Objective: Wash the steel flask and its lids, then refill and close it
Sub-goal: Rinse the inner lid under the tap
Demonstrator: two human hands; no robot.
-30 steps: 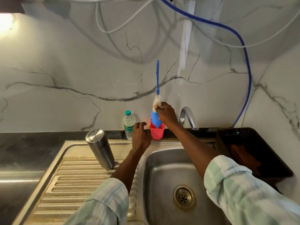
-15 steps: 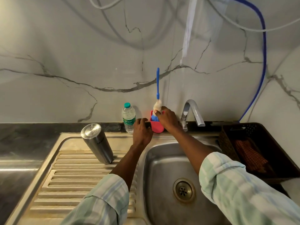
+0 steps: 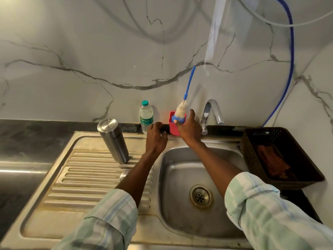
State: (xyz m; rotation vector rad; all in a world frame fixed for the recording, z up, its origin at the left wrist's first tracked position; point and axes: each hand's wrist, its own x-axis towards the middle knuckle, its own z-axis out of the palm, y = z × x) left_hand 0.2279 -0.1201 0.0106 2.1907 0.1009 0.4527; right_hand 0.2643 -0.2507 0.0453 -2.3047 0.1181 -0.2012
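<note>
Steel flask [image 3: 113, 139]: upright and capped on the ribbed drainboard [image 3: 90, 179], left of the sink basin [image 3: 182, 177], touched by neither hand.
Small lid [image 3: 124, 175]: a round steel piece on the drainboard just in front of the flask, partly hidden by the left forearm.
Right hand [image 3: 189, 129]: beyond the basin's back rim, its grip curled at the red cup [image 3: 173, 128]; whether the fingers hold the cup or the brush head cannot be told.
Bottle brush [image 3: 182, 110]: head down in the red cup, its blue handle tilted up and to the right against the marble wall.
Left hand [image 3: 156, 138]: just left of the red cup, fingers loosely bent, grip holding nothing.
Water bottle [image 3: 146, 117]: behind the basin's rim, left of the cup.
Tap [image 3: 211, 114]: right of the cup.
Dark basket [image 3: 281, 156]: on the surface right of the basin, a checked cloth [image 3: 272, 163] inside.
</note>
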